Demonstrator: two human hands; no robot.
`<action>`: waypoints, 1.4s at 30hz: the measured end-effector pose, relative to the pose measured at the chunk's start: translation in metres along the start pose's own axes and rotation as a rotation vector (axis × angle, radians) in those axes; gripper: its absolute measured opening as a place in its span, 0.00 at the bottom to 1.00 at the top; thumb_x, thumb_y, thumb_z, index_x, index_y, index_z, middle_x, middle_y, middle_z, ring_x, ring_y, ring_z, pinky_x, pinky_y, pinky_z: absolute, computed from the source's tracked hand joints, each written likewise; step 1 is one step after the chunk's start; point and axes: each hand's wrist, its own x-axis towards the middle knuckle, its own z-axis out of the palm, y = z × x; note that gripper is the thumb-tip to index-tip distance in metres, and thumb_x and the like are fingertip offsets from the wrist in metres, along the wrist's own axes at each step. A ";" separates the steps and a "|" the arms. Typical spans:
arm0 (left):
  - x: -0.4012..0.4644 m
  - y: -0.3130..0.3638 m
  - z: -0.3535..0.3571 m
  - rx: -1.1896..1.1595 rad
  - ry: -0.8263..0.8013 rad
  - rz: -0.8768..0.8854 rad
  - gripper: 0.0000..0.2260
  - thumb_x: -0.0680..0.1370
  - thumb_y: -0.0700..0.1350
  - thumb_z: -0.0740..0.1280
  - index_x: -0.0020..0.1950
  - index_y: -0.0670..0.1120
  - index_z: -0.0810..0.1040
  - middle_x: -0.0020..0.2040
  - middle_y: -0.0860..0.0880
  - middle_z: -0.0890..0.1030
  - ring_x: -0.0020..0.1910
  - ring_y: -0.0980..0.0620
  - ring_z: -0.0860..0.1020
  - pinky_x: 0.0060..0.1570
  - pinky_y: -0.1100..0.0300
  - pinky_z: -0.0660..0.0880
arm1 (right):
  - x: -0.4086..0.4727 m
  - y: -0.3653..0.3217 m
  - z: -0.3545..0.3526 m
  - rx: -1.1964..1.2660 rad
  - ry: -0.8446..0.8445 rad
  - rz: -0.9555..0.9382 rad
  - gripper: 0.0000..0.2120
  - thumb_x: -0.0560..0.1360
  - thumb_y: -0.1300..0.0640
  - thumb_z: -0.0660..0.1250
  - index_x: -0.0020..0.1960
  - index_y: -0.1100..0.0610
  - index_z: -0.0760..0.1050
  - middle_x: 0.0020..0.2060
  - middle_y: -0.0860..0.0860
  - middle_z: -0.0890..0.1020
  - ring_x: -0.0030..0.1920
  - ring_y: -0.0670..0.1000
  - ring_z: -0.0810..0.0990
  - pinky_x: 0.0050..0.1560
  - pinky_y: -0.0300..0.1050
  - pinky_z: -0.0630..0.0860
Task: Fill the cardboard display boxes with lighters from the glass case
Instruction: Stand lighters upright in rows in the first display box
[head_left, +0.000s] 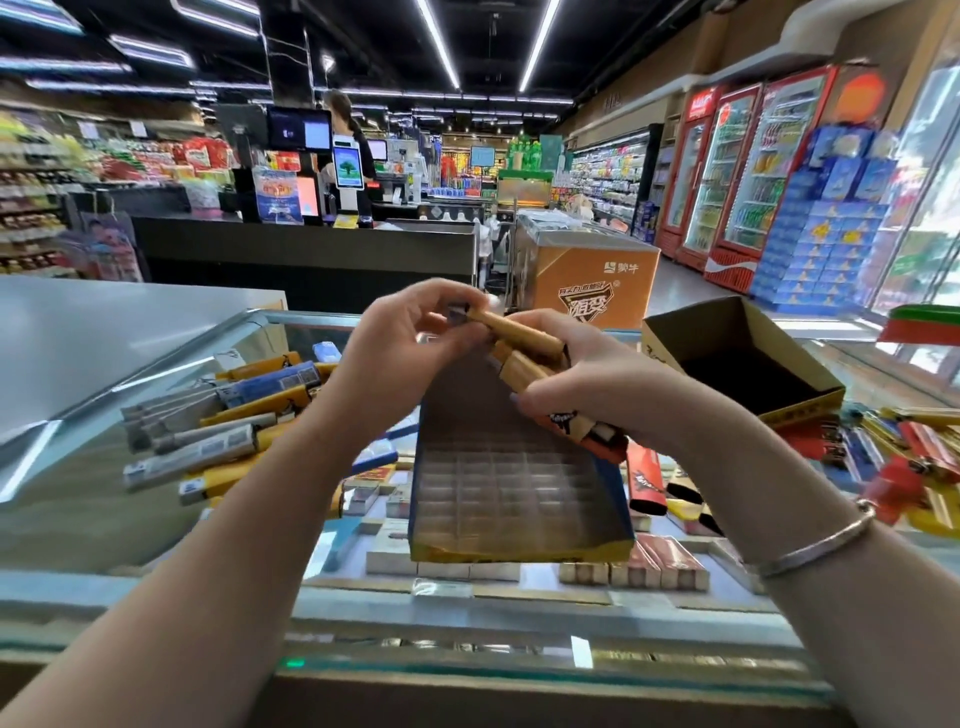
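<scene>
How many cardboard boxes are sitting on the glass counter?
2. A blue-and-yellow cardboard display box with empty grid slots sits in the middle below the hands. A brown open cardboard box sits at the right, behind it. Others may be out of view.

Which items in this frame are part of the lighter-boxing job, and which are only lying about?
Job:
- lighters gripped in both hands
- gridded display box, empty
- second cardboard box
- loose lighters on the left and on the right

Lying about:
- cartons under the glass
- orange freezer
- drink fridges

Tan lighters (524, 338), blue-sided brown display box (506, 488), silver bracelet (815, 545)
</scene>
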 end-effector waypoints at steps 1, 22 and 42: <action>0.001 -0.001 -0.005 -0.045 0.045 -0.023 0.11 0.73 0.38 0.69 0.49 0.54 0.76 0.43 0.53 0.80 0.42 0.56 0.80 0.44 0.65 0.76 | 0.003 -0.001 0.005 -0.031 0.025 0.009 0.29 0.64 0.57 0.71 0.62 0.45 0.65 0.51 0.52 0.74 0.47 0.52 0.79 0.45 0.46 0.80; -0.007 -0.010 -0.013 0.341 -0.106 0.072 0.10 0.73 0.45 0.70 0.54 0.52 0.78 0.43 0.53 0.81 0.43 0.59 0.79 0.46 0.59 0.77 | 0.001 0.016 0.020 -0.069 0.367 -0.279 0.19 0.69 0.66 0.67 0.52 0.46 0.68 0.41 0.51 0.76 0.38 0.40 0.76 0.33 0.31 0.74; -0.019 0.004 -0.004 0.113 -0.178 -0.011 0.08 0.73 0.38 0.68 0.44 0.52 0.76 0.37 0.53 0.81 0.32 0.54 0.80 0.35 0.61 0.80 | 0.000 0.011 0.029 0.089 0.145 -0.180 0.18 0.70 0.64 0.70 0.50 0.46 0.68 0.46 0.50 0.77 0.44 0.47 0.79 0.38 0.33 0.78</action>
